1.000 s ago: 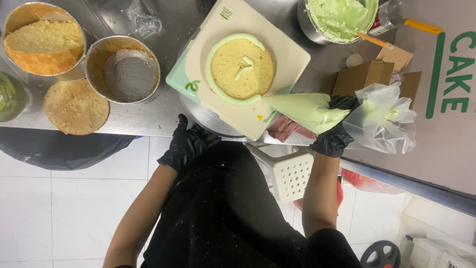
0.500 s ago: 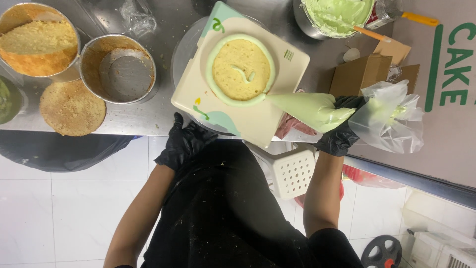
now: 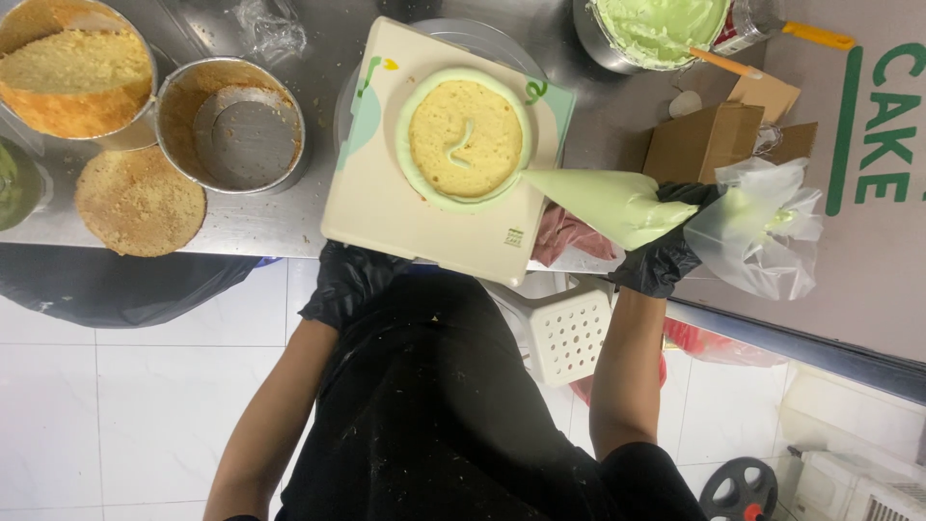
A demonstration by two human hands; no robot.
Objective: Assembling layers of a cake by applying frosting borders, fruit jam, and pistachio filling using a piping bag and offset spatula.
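Steel covers the worktop (image 3: 270, 217), and far to the left of the grip sits a round metal tin holding a golden sponge (image 3: 68, 72). Nearer, a flat brown disc of cake crust (image 3: 140, 201) lies on the steel, just beside an emptied round metal tin with crumbs on its wall (image 3: 231, 125). The left hand (image 3: 347, 280), in a black glove, is at the near edge of a cream square cake board (image 3: 424, 222); its fingers are tucked under the board's edge, so whether they clench it cannot be told. On the board rests a round yellow sponge layer ringed with pale green cream (image 3: 465, 138) (a short squiggle of cream lies on its top). The tip of a clear plastic piping bag filled with pale green cream (image 3: 608, 203) touches the ring's right edge. The right hand (image 3: 670, 246), also gloved black, is clenched around the bag's wide end, with loose plastic bunched beyond it. Above the grip stand a brown cardboard box (image 3: 699, 140) and a metal bowl of green cream (image 3: 656, 29).
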